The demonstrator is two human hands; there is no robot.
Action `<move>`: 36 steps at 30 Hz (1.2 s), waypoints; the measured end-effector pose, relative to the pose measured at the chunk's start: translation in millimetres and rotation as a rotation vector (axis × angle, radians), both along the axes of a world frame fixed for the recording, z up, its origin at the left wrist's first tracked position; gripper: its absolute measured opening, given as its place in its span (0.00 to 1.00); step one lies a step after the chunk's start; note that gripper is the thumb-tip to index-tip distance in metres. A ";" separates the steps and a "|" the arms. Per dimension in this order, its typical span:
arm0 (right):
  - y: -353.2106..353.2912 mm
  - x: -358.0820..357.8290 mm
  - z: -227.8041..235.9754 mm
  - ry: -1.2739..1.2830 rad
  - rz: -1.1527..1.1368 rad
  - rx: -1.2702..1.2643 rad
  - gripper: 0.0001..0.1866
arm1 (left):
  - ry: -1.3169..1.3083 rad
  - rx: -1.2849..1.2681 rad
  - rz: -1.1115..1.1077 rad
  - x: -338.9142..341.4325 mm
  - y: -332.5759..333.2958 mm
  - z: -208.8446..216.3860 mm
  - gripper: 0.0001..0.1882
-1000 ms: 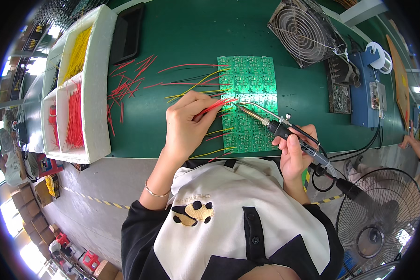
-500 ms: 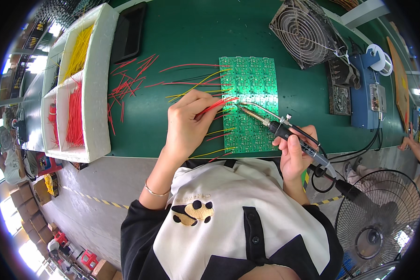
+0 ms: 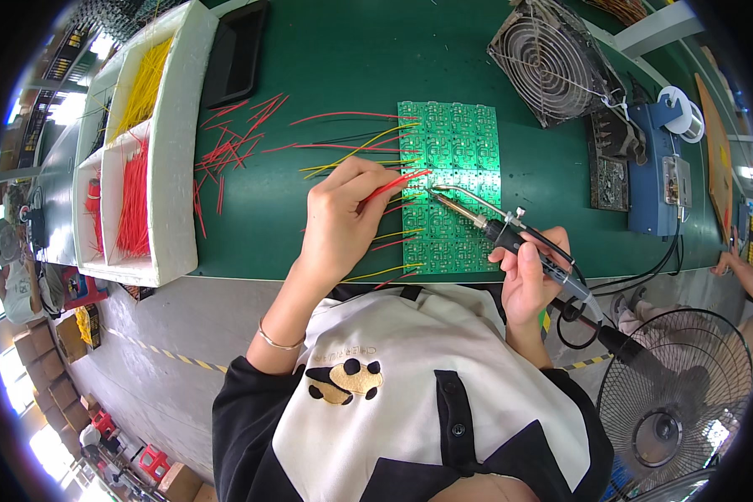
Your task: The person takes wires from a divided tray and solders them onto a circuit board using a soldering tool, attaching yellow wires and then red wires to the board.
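Green circuit-board panel [image 3: 456, 167] lies on the worktop [image 3: 335, 67] in front of you, with red, yellow and black wires running left off its left edge. Your left hand [image 3: 343, 213] pinches a bundle of red wires [image 3: 385, 190] between thumb and fingers, the ends reaching out over the panel. Your right hand [image 3: 531, 272] is wrapped around the soldering iron [image 3: 504, 234], a thin curved metal tube [image 3: 477, 198] fixed beside its barrel. The iron's tip is over the left part of the panel, just nearer to you than the red ends — whether it touches the board, you cannot tell from this view.

Compared with a second ago, both grips are the same; the red ends sit slightly farther from the tip, and the whole bench appears shifted a little to the right — panel, square fan [image 3: 552, 63] and all.

To your left, a white foam box [image 3: 174, 151] holds yellow and red wires in its compartments. Loose red wires [image 3: 230, 151] lie scattered between it and the panel, near a black tray [image 3: 236, 54] on the far side.
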State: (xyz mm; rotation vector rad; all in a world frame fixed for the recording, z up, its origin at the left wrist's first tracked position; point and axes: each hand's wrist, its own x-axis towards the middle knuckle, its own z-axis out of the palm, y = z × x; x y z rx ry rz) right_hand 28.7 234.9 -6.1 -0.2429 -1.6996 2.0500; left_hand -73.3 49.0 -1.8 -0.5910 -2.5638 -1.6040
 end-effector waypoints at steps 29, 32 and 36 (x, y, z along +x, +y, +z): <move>-0.8 -0.5 2.4 -0.024 0.015 -0.011 0.06 | 0.048 -0.008 0.001 1.6 0.1 -3.6 0.05; 0.2 -0.2 1.0 -0.014 0.019 -0.015 0.06 | 0.061 -0.001 -0.002 1.3 1.1 -2.2 0.05; 0.9 0.0 2.0 -0.005 0.038 -0.004 0.06 | 0.075 -0.011 0.002 1.8 0.7 -4.0 0.05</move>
